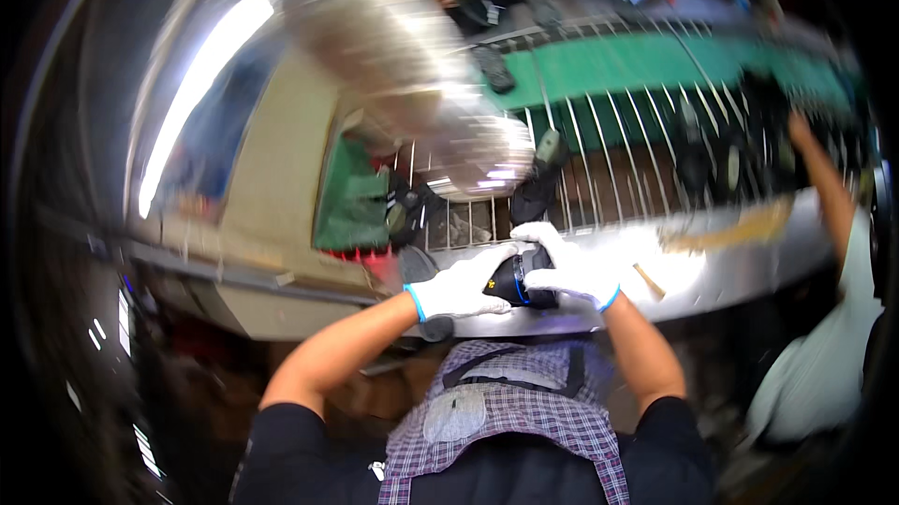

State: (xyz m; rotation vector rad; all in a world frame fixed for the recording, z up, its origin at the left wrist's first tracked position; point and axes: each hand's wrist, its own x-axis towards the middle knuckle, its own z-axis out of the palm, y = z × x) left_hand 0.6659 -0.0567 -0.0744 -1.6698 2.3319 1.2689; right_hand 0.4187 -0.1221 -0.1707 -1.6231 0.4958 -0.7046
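Between my two white-gloved hands is a black shoe [507, 282] with a small yellow mark and a blue line on it. My left hand [462, 282] wraps its left side. My right hand [567, 271] closes over its right side, fingers bent across the top. Much of the shoe is hidden by the gloves, and the picture is somewhat blurred. A dark grey shoe sole [418, 264] lies beside my left hand at the metal ledge [590, 318]. Beyond my hands, a black shoe with a grey-green sole [536, 189] rests on the rack.
A metal-rod rack [609, 159] runs beyond the ledge, with several dark shoes and a green belt [599, 65] behind. A shiny duct [403, 65] hangs over the left. A wooden-handled tool [649, 282] lies right. A co-worker's arm [824, 173] reaches in; other gloved people work opposite.
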